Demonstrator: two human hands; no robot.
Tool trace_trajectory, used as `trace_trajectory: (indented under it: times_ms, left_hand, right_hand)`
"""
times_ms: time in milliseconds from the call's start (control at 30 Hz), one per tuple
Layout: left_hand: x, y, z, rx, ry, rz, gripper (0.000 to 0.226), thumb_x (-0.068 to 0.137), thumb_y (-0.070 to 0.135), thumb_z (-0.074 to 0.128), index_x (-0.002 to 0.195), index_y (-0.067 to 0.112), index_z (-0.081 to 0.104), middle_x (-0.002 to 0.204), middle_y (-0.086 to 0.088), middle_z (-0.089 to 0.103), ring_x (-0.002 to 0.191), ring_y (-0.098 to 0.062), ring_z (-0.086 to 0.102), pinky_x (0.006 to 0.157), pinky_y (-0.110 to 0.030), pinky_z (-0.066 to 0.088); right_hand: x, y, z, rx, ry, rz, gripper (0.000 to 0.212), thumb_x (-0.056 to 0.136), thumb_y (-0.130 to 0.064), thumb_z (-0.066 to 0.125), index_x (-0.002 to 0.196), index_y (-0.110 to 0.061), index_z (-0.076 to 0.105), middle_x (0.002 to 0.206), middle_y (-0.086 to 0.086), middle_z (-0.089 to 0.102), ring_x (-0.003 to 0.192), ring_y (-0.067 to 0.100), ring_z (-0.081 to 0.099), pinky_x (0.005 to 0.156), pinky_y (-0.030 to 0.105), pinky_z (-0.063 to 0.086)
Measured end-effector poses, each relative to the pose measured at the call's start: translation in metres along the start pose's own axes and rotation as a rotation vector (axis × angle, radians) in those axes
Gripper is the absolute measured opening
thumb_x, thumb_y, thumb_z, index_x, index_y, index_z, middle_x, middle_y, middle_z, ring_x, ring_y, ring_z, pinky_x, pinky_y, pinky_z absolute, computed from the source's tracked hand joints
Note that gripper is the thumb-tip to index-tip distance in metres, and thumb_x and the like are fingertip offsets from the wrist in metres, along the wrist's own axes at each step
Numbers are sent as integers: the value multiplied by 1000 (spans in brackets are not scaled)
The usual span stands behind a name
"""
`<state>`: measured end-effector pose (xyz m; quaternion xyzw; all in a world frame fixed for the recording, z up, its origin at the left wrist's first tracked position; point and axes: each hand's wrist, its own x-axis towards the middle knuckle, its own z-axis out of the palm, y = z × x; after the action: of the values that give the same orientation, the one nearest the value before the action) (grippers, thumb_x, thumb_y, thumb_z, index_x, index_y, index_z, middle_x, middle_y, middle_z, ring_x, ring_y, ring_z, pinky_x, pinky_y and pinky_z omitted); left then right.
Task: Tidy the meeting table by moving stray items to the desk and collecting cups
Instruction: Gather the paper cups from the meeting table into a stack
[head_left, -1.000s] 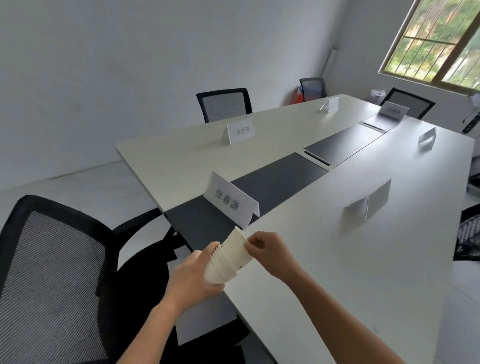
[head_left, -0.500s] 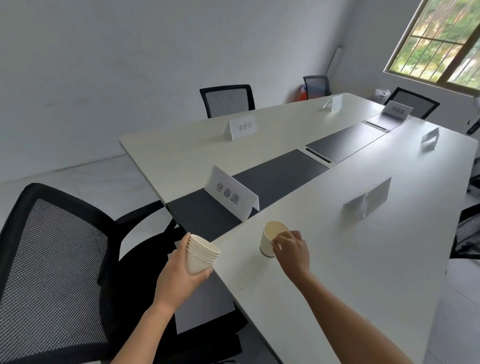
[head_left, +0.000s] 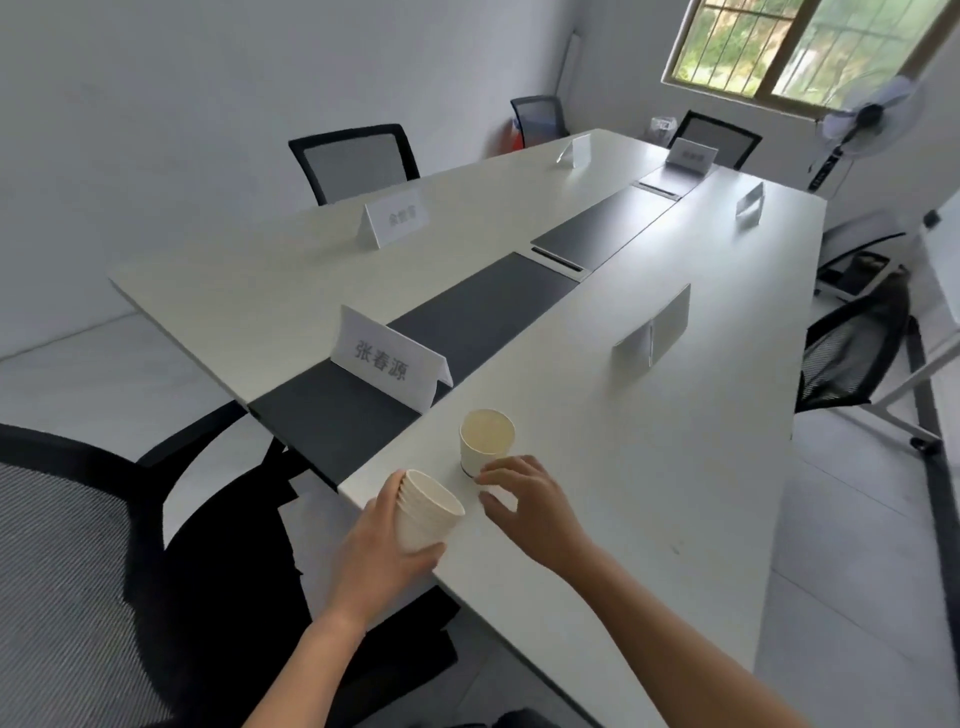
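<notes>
At the lower left of the frame, a black mesh-backed office chair stands pulled away from the long white meeting table, whose near corner reaches the lower centre. A person's left hand, low and left of centre, is wrapped around a nested stack of cream paper cups, fingers closed on its side and the stack tilted with its mouth toward the upper right, over the table's near edge. Just above, a single cream paper cup stands upright on the white tabletop, apart from the stack. The right hand, just right of centre, hovers beside that cup with fingers loosely spread and curled, holding nothing; its fingertips lie at the cup's base, and whether they touch it cannot be told. Above the cups, a white folded paper name card with printed black characters sits on the dark grey strip running along the table's middle. Further up, a second white name card faces a black mesh chair at the far side. Right of centre, a blank-backed white tent card stands on the tabletop. At the upper right, a wood-framed barred window shows greenery, with a white pedestal fan below it and another black chair at the right edge.
</notes>
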<state>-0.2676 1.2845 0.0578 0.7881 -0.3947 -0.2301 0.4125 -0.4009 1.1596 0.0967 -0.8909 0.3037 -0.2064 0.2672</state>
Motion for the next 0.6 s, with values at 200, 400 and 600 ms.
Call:
trace_trajectory:
  times_ms: [200, 400, 600]
  left_hand:
    - [-10, 26, 41, 155, -146, 149, 82, 68, 30, 73, 136, 25, 28, 117, -2, 52, 104, -22, 51, 85, -32, 44]
    - [-34, 66, 84, 231, -160, 345, 78, 64, 36, 70, 128, 36, 25, 110, -4, 57, 96, -23, 54, 77, -29, 42]
    - [-90, 122, 172, 303, -319, 491, 74, 55, 50, 51, 123, 30, 31, 93, -5, 64, 76, -27, 62, 59, -28, 43]
  right_hand:
    - [-53, 6, -17, 120, -68, 97, 19, 85, -10, 58, 100, -6, 68, 104, 11, 69, 98, 21, 59, 88, 29, 47]
    - [-105, 33, -53, 138, -23, 239, 18, 83, -7, 55, 95, -7, 67, 92, 10, 69, 84, 22, 60, 79, 27, 45]
    - [-205, 80, -114, 147, 101, 419, 15, 81, -9, 56, 92, -7, 65, 88, 6, 67, 81, 18, 58, 79, 27, 46]
